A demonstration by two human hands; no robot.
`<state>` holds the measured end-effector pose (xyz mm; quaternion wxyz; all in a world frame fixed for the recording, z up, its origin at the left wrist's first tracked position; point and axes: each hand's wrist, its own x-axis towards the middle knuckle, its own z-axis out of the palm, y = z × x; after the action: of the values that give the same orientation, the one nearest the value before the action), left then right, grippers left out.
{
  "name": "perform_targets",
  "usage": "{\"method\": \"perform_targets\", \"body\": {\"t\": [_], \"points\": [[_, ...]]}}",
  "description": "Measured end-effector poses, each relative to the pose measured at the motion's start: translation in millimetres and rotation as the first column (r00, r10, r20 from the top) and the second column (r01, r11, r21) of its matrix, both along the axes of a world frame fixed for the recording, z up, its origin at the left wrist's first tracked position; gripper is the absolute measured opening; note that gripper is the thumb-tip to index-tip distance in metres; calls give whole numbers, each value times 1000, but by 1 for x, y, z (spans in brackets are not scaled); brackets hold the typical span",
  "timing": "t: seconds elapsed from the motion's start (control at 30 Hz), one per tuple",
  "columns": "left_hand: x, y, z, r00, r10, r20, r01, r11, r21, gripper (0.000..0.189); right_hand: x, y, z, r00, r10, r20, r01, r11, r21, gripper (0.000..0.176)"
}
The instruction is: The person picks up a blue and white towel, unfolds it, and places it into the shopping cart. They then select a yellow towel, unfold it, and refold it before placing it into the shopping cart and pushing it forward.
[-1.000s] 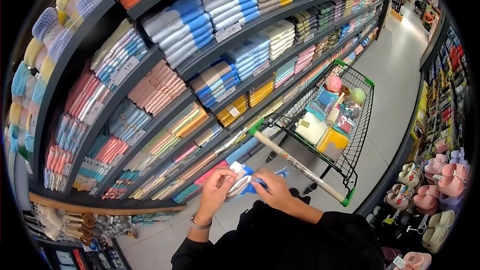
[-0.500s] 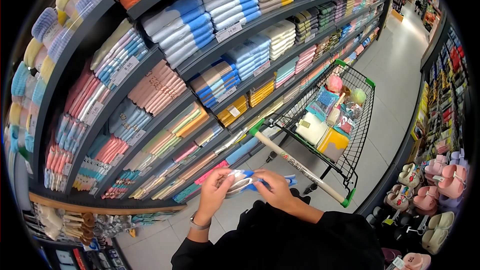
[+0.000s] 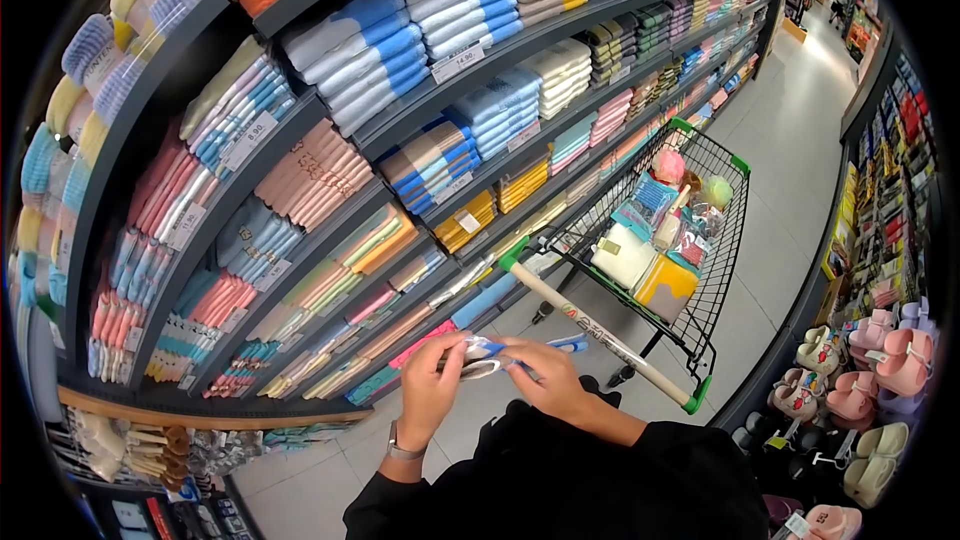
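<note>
A small folded blue and white cloth (image 3: 484, 347) is stretched between my two hands, in front of the lower shelves. My left hand (image 3: 432, 380), with a watch on its wrist, has its fingers closed on the left end of the cloth. The fingers of my right hand (image 3: 545, 377) pinch its right part, and a blue edge sticks out beyond them. Ahead and to the right of my hands is a black wire shopping cart (image 3: 738, 230) with green corners. It holds a white pack (image 3: 622, 258), a yellow pack (image 3: 665, 290) and several other goods.
Shelves (image 3: 400, 120) of folded towels with price tags curve along the left and ahead. The cart's handle (image 3: 600, 328) lies just beyond my right hand. Clogs (image 3: 855, 395) hang on the right rack. A tiled aisle (image 3: 790, 140) runs to the back, where a person (image 3: 837, 5) stands.
Both hands have shifted slightly around the cloth, and its folds and the blue edge past my right hand look different. The cart has stayed in place.
</note>
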<state>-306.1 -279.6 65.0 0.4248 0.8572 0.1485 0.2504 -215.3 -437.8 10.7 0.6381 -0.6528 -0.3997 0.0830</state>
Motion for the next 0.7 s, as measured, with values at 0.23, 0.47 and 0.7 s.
{"method": "perform_targets", "body": {"t": [0.23, 0.47, 0.7], "points": [[1, -6, 1, 995, -100, 30, 99, 995, 31, 11, -1, 0, 1, 1000, 5, -17, -4, 998, 62, 17], [-4, -12, 11, 969, -243, -53, 247, 965, 84, 15, -2, -1, 0, 992, -36, -124, 49, 994, 102, 15], [-6, -6, 8, 949, -299, -100, 313, 932, 183, 23, -4, 0, 1, 992, -67, -105, 77, 993, 92, 15]]}}
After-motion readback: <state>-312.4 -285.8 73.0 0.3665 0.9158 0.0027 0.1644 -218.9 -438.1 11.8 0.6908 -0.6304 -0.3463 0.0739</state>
